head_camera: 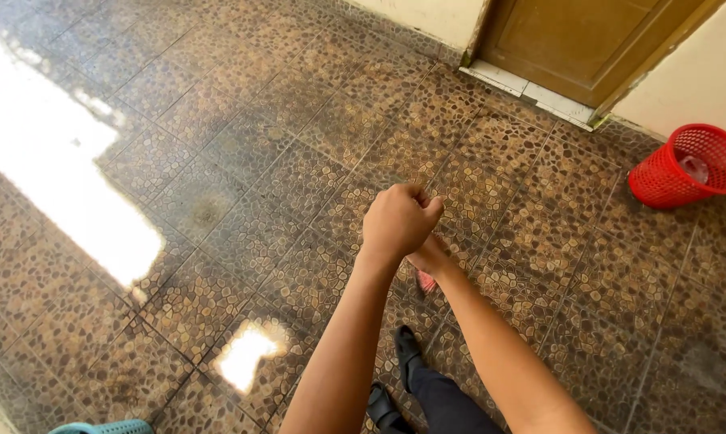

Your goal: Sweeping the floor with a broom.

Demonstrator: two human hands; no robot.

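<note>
While the left hand [397, 221] is curled in a fist, the right hand [429, 257] just beneath it grips a pink bristled brush [426, 281]; keep its bristles angled down beneath those fingers.

Showing a floor [242, 153] of brown tiles patterned with tan and ochre pebble shapes between dark grout lines, glaring white where light is striking it. Displaying a bright red basket [684, 165] with a fine mesh pattern, a plain golden-brown wooden door [588, 40] over a white sill [532, 92], and cream walls [689, 72]. Also showing a pinkish-red object [426, 280] under the right hand [429, 255], black shoes [407, 347], and a teal rim [102, 427] at the bottom edge.
</note>
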